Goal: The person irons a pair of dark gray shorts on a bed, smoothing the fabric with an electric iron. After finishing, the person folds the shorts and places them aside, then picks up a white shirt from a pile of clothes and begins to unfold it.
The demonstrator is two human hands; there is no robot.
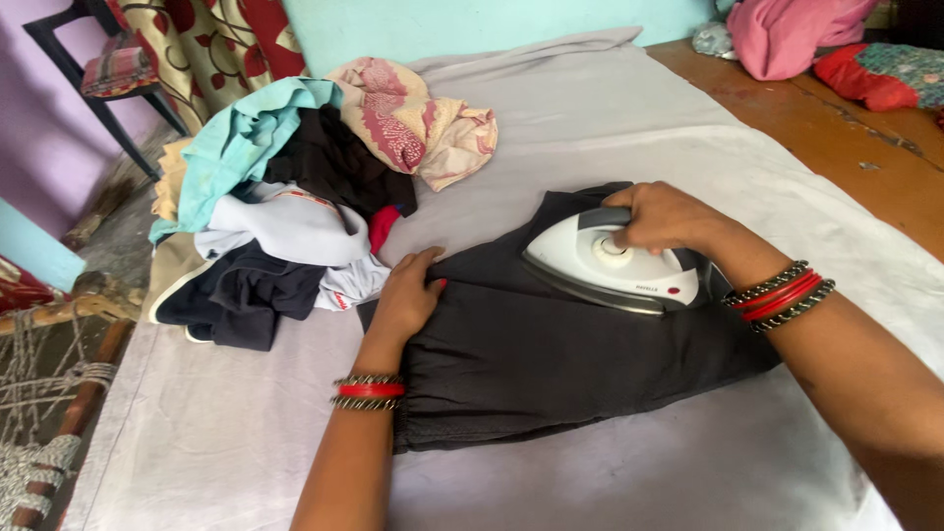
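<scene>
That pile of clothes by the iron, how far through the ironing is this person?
No pressed, folded stack shows anywhere. In hand: the right hand grips the white iron on a black garment, which the left hand holds flat on the grey sheet. Left: the crumpled heap of clothes beside it.

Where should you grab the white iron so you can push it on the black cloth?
Grab the white iron by the dark handle arched over its top, coming down from above, just as the right hand wraps it now. The handle runs along the iron's length, so fingers close around it easily, and it sits well clear of the flat underside pressed on the black garment.
</scene>
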